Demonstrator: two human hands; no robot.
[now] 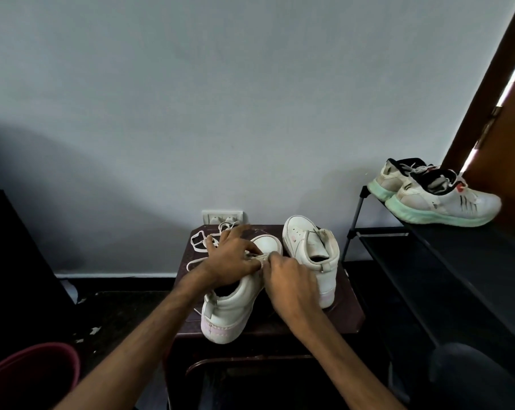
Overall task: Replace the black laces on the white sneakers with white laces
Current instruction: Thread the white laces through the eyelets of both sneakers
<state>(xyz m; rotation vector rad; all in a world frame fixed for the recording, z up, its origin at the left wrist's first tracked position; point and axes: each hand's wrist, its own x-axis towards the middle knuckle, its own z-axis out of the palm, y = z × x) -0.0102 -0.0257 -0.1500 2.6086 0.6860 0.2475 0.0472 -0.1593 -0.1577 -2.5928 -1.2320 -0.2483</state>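
Note:
Two white high-top sneakers stand on a small dark stool (351,318), toes toward the wall. The near left sneaker (232,309) is under both my hands. My left hand (235,258) lies over its lacing area, fingers curled around a white lace (257,257) at the eyelets. My right hand (288,279) pinches the same lace from the right side. The right sneaker (312,250) stands alone with no lace visible in its eyelets. Loose white lace (201,242) coils on the stool's far left corner. No black laces are visible.
A black shoe rack (445,255) stands at the right, with a pair of white running shoes with mint soles (436,196) on top. A red bucket (34,374) sits at lower left. A wall socket (222,217) is behind the stool.

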